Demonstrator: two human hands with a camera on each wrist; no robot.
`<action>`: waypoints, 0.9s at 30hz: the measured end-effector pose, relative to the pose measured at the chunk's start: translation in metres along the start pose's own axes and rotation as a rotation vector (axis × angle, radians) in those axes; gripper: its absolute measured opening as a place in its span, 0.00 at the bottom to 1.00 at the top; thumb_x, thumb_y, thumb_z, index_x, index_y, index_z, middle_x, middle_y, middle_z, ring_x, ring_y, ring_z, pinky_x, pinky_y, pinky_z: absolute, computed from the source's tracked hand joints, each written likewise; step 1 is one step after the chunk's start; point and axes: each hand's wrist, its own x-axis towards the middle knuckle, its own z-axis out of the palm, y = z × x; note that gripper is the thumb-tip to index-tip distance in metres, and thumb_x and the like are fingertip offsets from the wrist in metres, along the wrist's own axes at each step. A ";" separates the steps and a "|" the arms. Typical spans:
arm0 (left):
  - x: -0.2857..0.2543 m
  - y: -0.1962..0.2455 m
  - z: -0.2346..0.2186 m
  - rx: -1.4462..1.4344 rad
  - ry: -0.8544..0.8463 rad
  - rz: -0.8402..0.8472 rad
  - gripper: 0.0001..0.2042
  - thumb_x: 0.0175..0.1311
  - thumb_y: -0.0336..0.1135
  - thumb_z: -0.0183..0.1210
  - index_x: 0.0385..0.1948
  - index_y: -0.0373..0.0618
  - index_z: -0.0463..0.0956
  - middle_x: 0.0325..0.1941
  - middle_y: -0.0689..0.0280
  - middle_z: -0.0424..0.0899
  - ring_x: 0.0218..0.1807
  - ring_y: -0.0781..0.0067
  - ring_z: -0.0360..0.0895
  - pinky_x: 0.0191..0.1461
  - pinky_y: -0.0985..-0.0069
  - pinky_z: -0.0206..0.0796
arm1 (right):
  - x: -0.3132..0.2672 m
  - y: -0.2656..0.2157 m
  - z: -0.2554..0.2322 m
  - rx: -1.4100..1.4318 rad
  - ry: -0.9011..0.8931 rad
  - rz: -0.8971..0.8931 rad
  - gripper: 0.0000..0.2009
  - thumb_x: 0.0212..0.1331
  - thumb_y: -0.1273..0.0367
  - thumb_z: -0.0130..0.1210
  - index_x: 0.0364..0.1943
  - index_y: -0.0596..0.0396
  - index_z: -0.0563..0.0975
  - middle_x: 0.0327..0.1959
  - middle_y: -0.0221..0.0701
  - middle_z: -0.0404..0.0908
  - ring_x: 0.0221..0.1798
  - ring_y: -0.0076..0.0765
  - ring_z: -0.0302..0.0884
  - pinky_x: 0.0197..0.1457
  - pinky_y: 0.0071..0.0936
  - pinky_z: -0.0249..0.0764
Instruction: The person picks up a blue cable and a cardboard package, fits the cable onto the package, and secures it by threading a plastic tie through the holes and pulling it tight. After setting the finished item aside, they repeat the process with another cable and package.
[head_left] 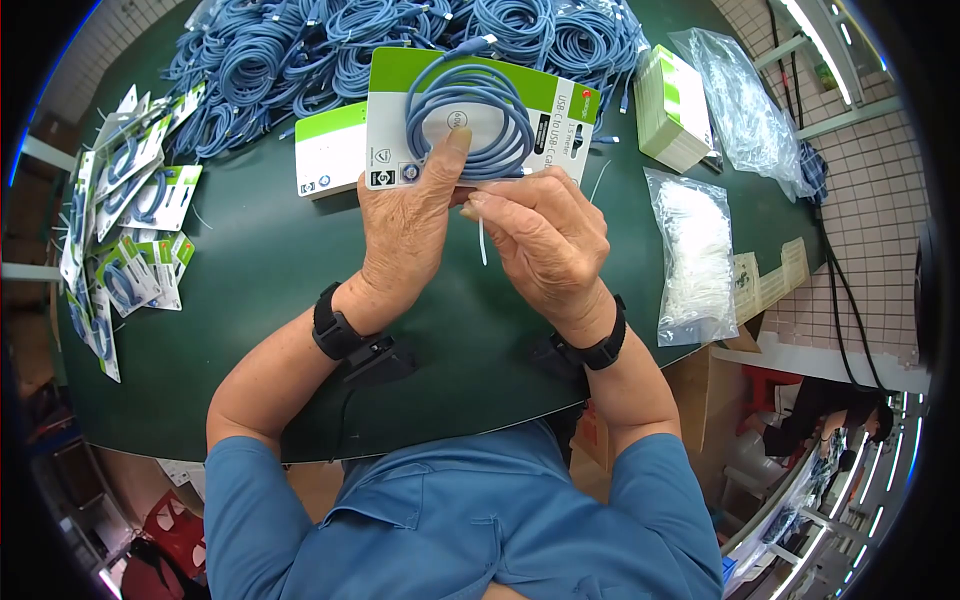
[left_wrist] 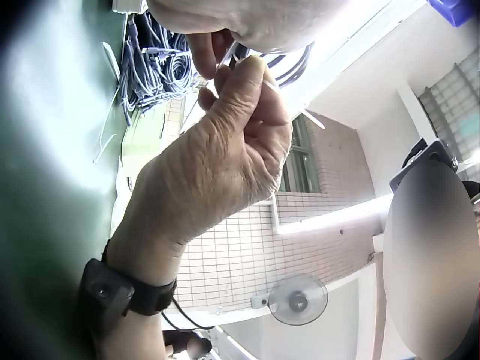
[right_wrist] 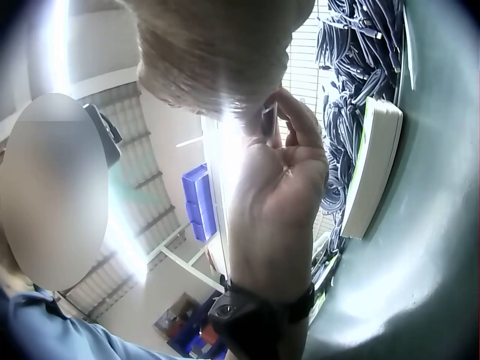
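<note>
My left hand [head_left: 405, 230] holds a green and white printed card [head_left: 388, 115], with the thumb pressed over the coiled blue USB-C cable [head_left: 515, 145] on its face. Just below the card's lower edge, my right hand [head_left: 555, 240] pinches a thin white cable tie [head_left: 483, 245] between thumb and fingers, and the tie's tail hangs down. In the left wrist view, the right fingertips [left_wrist: 251, 71] meet close beneath the left hand, and a white end of the tie [left_wrist: 313, 118] sticks out past them. The left fingers behind the card are hidden in the head view.
Loose coiled blue cables [head_left: 250, 75] heap along the back of the green table [head_left: 250, 280]. Stacks of cards stand behind the held card [head_left: 330, 150] and at right [head_left: 675, 115]. Carded cables [head_left: 130, 200] pile at left. A bag of white ties [head_left: 692, 265] lies at right.
</note>
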 end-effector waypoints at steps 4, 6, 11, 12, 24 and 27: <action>0.000 -0.003 -0.004 -0.003 0.008 -0.012 0.20 0.73 0.35 0.64 0.62 0.38 0.70 0.54 0.60 0.84 0.49 0.73 0.86 0.44 0.79 0.83 | 0.000 -0.004 0.006 0.001 0.013 0.006 0.15 0.47 0.82 0.72 0.40 0.54 0.85 0.34 0.32 0.88 0.30 0.35 0.83 0.31 0.27 0.77; 0.000 -0.001 -0.006 -0.005 -0.007 -0.032 0.21 0.74 0.33 0.63 0.64 0.39 0.69 0.57 0.60 0.83 0.53 0.72 0.85 0.49 0.76 0.82 | -0.002 -0.003 0.008 0.008 0.031 0.009 0.14 0.47 0.82 0.72 0.39 0.55 0.85 0.34 0.32 0.88 0.31 0.36 0.83 0.31 0.28 0.77; 0.001 -0.005 -0.005 0.006 0.008 -0.031 0.20 0.74 0.33 0.63 0.62 0.39 0.70 0.55 0.60 0.83 0.51 0.73 0.85 0.47 0.76 0.83 | -0.001 -0.002 0.004 -0.021 0.001 0.031 0.14 0.48 0.82 0.72 0.39 0.55 0.85 0.35 0.33 0.88 0.31 0.36 0.83 0.32 0.29 0.78; 0.001 -0.007 -0.005 0.014 0.032 -0.011 0.18 0.73 0.34 0.65 0.59 0.38 0.73 0.51 0.60 0.85 0.46 0.75 0.86 0.41 0.78 0.84 | 0.000 -0.001 0.003 -0.020 0.001 0.031 0.14 0.48 0.82 0.72 0.39 0.55 0.85 0.35 0.33 0.88 0.31 0.36 0.83 0.32 0.29 0.78; -0.012 -0.004 -0.006 0.031 0.031 -0.289 0.17 0.72 0.36 0.66 0.54 0.36 0.76 0.45 0.59 0.86 0.40 0.72 0.87 0.36 0.76 0.86 | 0.008 0.010 -0.012 0.059 -0.161 0.323 0.08 0.53 0.77 0.72 0.35 0.57 0.84 0.36 0.32 0.88 0.26 0.29 0.78 0.30 0.24 0.74; -0.015 -0.006 -0.007 0.013 -0.002 -0.341 0.17 0.73 0.37 0.65 0.55 0.35 0.76 0.46 0.58 0.86 0.41 0.70 0.87 0.36 0.75 0.86 | 0.013 0.012 -0.022 0.163 -0.299 0.511 0.06 0.56 0.75 0.72 0.33 0.58 0.84 0.31 0.31 0.85 0.25 0.21 0.73 0.28 0.22 0.70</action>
